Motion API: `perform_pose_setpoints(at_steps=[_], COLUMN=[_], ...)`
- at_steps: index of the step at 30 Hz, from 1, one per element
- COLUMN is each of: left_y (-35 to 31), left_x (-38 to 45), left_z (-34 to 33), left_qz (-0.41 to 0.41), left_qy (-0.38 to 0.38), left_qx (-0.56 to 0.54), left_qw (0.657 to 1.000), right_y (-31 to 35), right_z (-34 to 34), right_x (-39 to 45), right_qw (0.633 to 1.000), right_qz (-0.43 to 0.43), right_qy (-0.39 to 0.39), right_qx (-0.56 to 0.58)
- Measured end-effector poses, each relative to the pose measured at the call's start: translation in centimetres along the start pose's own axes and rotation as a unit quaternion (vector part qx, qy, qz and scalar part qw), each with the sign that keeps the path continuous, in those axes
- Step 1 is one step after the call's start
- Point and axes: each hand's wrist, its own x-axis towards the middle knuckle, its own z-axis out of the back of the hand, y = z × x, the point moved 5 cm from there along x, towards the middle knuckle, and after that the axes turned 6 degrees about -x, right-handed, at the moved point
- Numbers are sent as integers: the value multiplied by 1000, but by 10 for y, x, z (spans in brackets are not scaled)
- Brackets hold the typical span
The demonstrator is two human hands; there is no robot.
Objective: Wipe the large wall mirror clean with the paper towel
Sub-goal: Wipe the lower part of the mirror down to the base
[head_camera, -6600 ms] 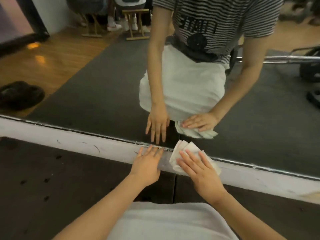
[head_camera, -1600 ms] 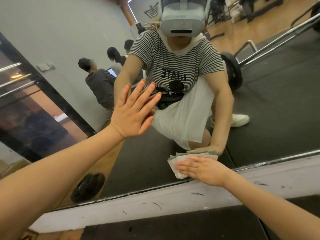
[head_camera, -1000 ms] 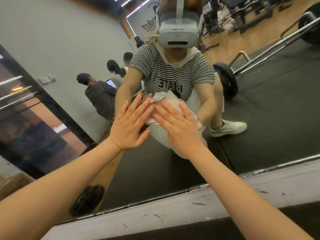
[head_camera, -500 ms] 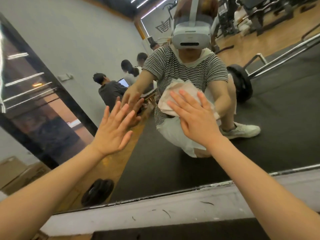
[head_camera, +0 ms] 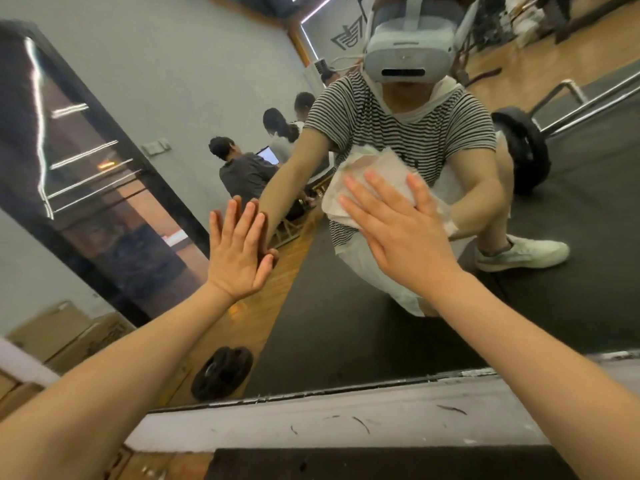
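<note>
The large wall mirror [head_camera: 346,334] fills most of the view and reflects a gym room. A crumpled white paper towel [head_camera: 377,171] lies flat against the glass at centre right. My right hand [head_camera: 398,230] presses it to the mirror with straight, spread fingers. Further left, my left hand [head_camera: 239,251] rests flat on the bare glass, fingers straight and pointing up. Part of the towel is hidden under my right palm.
A scuffed white ledge [head_camera: 346,420] runs below the mirror's bottom edge, with dark floor mat [head_camera: 346,465] beneath it. Cardboard boxes [head_camera: 65,334] stand at the lower left. The reflection holds seated people, a barbell and a weight plate.
My right hand has carried the towel from the mirror's bottom edge up to mid-glass and now slides it slightly right. My left hand has shifted left on the glass.
</note>
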Motion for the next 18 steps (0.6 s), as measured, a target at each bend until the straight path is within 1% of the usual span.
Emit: perform_pose_setpoints(at_steps=[4,6,8,12,14,15,18], left_y=[1,1,1,2,2,1,1], left_x=[-2,-2,-2,-3,-3,-2,-2], left_z=[-3,-4,-4,-5,-5,-5,-5], left_qz=[1,-2,-4,-11,-12,-10,-5], left_qy=[-17,-22,-27,-37,-38,-38,-38], left_qx=[1,3,6,11,10,11,12], left_qw=[1000,1000,1000,999,999,999,999], right_y=[22,35,49,70,76,77,78], right_z=[-18,-28,-38,-56,-65,-68,-75], right_x=[-27,-52,-83,-152,-191,-209,-249], right_qw=[998,994,983,944,903,885,860], right_qz=[53,84,130,217,266,284,300], right_qy=[38,76,132,247,337,367,408], right_qx=[-14,-10,-2,10,15,21,62])
